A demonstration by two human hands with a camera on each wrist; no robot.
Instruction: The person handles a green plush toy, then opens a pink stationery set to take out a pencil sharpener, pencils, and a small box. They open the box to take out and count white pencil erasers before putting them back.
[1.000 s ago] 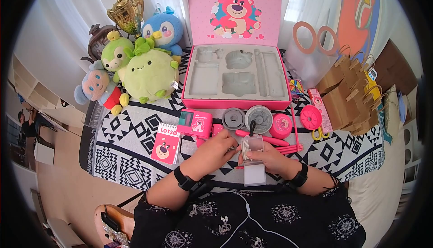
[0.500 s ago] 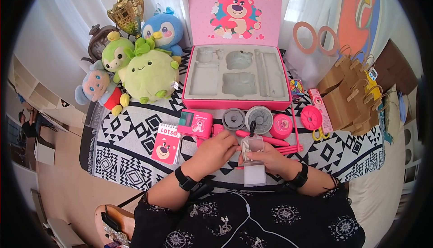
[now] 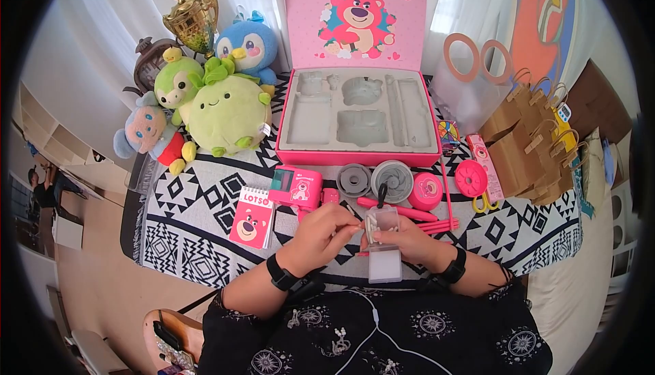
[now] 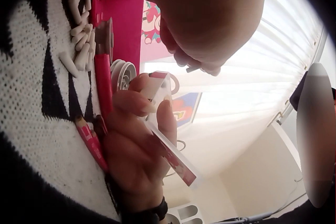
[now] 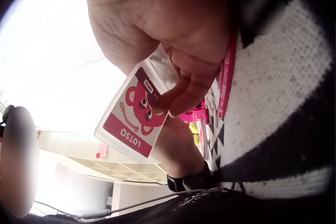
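White curtains (image 3: 116,40) hang behind a counter draped in black-and-white cloth (image 3: 184,221). Along its far edge sits a raised-lid pink box (image 3: 358,155), with plush toys (image 3: 225,119) toward the far left corner and paper bags (image 3: 522,150) toward the right edge. Near the middle of the front edge, the right hand (image 3: 411,240) has its grip round an open see-through case (image 3: 385,266), white sticks (image 3: 372,227) in its upper part and its lower flap tilted toward the person. Just beside it, the left hand's (image 3: 323,233) grip pinches a small pale stick (image 4: 193,69); its far end is hidden by the fingers in the left wrist view, and the head view is too coarse to make out its shape. Loose white pieces (image 4: 81,45) lie on the cloth, seen in the left wrist view; the left hand hides them from above. A notebook (image 3: 251,219) and a pink device (image 3: 300,187) stand left of the hands, and grey bowls (image 3: 392,180) lie between hands and box, leaving little room forward. Pink rods (image 3: 440,225) are partly covered by the right hand.
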